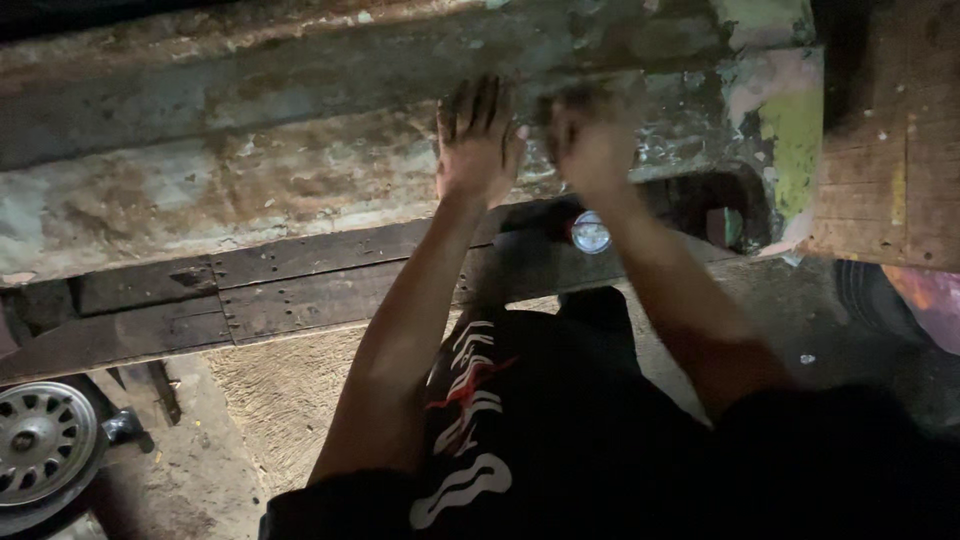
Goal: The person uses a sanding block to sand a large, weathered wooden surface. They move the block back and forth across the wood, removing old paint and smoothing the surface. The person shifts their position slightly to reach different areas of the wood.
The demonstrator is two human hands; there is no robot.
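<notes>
Left hand (pixel 476 140) lies flat, fingers spread, on the rusty panel (pixel 250 180). Right hand (pixel 590 140) is blurred beside it, also on the panel; its grip cannot be told. Best to press evenly, palms flat. Wheel (pixel 40 440) on floor at lower left.

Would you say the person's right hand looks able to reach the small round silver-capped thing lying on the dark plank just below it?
Probably yes. The right hand rests on the worn painted panel, directly above the round silver-capped thing on the dark plank. Nothing lies between them, though the blurred hand's grip is unclear.
</notes>
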